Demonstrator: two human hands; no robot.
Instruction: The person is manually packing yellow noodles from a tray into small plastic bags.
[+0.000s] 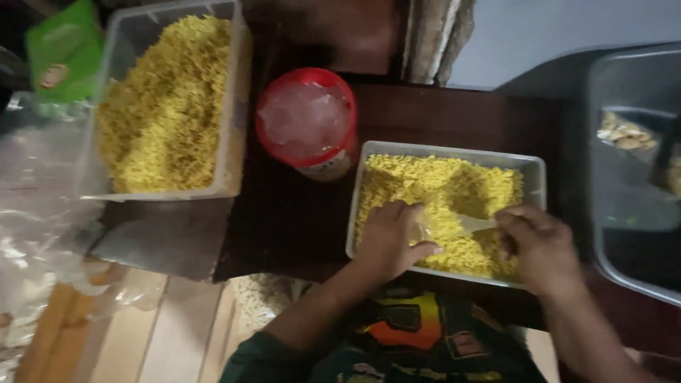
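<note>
Right now both hands work inside the nearer clear plastic tub (536,167) of yellow crumbly snack mix (440,188), which sits on the dark desk (298,213) at about 4 o'clock in the view; the left hand (389,240) is curled, thumb and fingers pinching the mouth of a small clear plastic bag (423,228); the right hand (539,248) is closed around the handle end of a pale scoop (474,224); the scoop's long axis runs nearly level, from 3 o'clock toward 9 o'clock, with its working end pointing at the bag; the bag lies at 9 o'clock from the right hand and just beside the scoop's tip, so the left hand is the nearer one to the bag; whether scoop and bag touch cannot be told through the blur.

At 12 o'clock from the left hand stands a round jar with a red lid (306,117) and a light label band on its side; at 10 o'clock a larger clear tub (237,106) holds more of the yellow mix; a green packet (64,50) with a round pale mark lies at the far 10 o'clock corner; crumpled clear plastic sheeting (35,213) spreads at 9 o'clock; a grey tray (624,198) with some pale pieces sits at 3 o'clock.
</note>
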